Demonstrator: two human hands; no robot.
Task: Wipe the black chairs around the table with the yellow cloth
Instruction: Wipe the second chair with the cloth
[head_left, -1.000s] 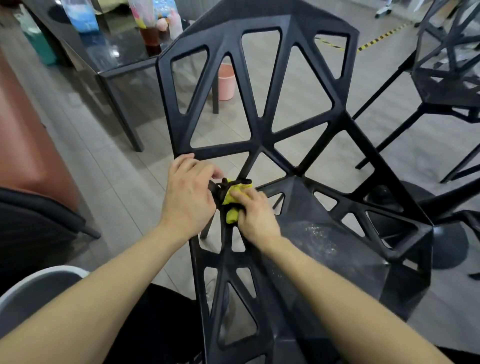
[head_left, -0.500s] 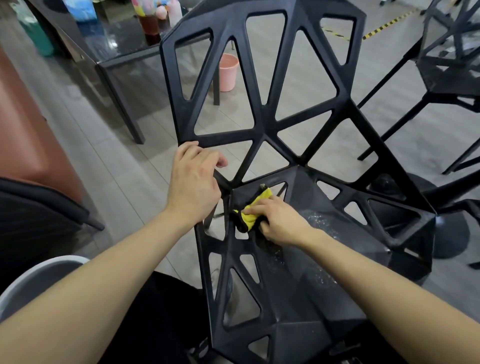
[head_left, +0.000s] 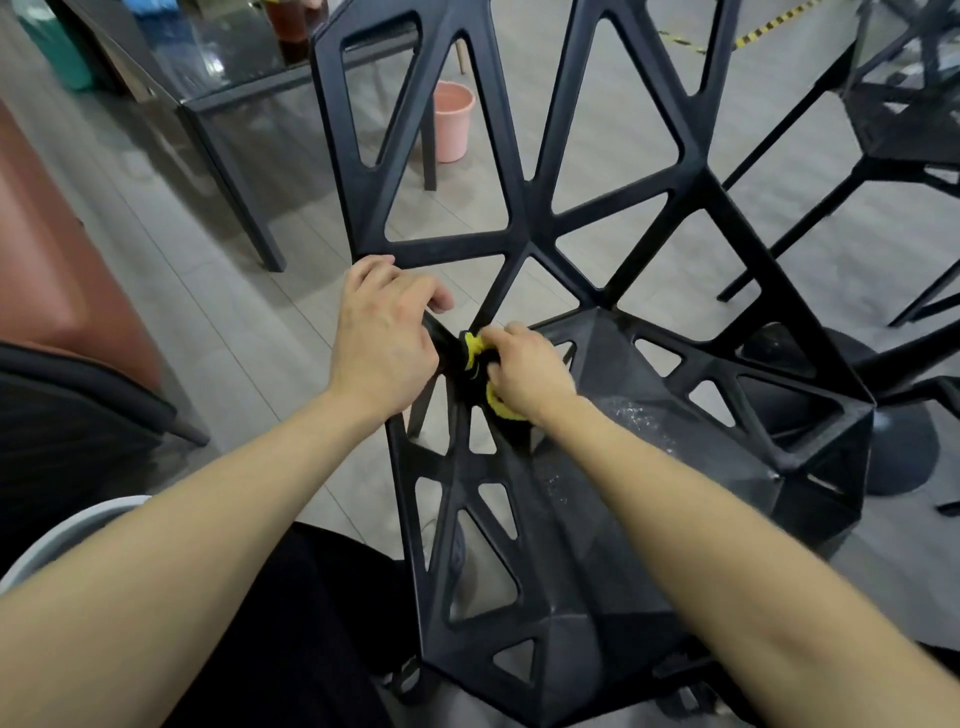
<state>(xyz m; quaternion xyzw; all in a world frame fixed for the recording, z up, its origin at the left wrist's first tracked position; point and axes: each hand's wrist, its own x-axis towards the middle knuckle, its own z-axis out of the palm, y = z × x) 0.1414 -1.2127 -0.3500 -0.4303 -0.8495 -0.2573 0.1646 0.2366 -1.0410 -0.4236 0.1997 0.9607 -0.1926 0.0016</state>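
**Both hands at the chair's back joint**

The left hand (head_left: 382, 340) grips a strut of the black chair (head_left: 524, 223) where backrest meets seat. Just beside it, the right hand (head_left: 524, 371) holds the yellow cloth (head_left: 474, 347) bunched against the same joint. Wet specks show on the seat. A pink bucket (head_left: 453, 122) stands on the floor under the table (head_left: 234, 78). A second chair (head_left: 904, 119) stands at right.

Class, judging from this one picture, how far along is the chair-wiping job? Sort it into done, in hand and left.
Done: wet streaks on the near black chair's seat suggest it has been wiped. In hand: the right hand presses the yellow cloth into the strut joint where back meets seat, while the left hand grips the frame. Left: the second black chair at upper right, which shows no sign of wiping.
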